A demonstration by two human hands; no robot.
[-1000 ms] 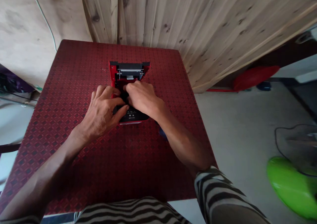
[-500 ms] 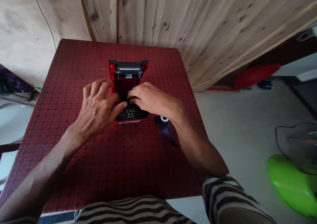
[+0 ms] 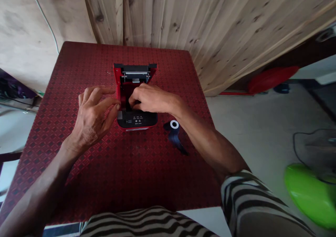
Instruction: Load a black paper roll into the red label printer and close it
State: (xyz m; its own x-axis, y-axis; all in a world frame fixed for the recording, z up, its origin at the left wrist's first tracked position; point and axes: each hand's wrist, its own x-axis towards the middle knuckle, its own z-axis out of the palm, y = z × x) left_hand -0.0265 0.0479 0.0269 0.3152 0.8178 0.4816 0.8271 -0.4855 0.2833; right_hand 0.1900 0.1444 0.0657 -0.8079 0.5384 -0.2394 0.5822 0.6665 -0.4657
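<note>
A red and black label printer (image 3: 138,120) sits on the table with its lid (image 3: 135,69) raised. Just left of its body is my left hand (image 3: 94,113), fingers spread and fingertips close to the printer's left wall; whether they touch it I cannot tell. Reaching in from the right, my right hand (image 3: 151,99) has curled fingers inside the printer's dark compartment. Its fingertips are in shadow, so anything between them is hidden. To the right of the printer lies a roll of dark ribbon or tape (image 3: 174,125) with a white core, its loose end trailing toward me.
The table (image 3: 126,181) has a red patterned covering. Behind it stands a wooden plank wall (image 3: 162,20). On the floor to the right are a bright green plastic object (image 3: 309,195) and a dark cable (image 3: 294,146); a red object (image 3: 273,79) is farther back.
My left hand has drawn back leftward out of the printer, its fingers spreading. My right hand shifted right, then back left, staying inside the compartment. The dark roll has come into view beside my right forearm.
</note>
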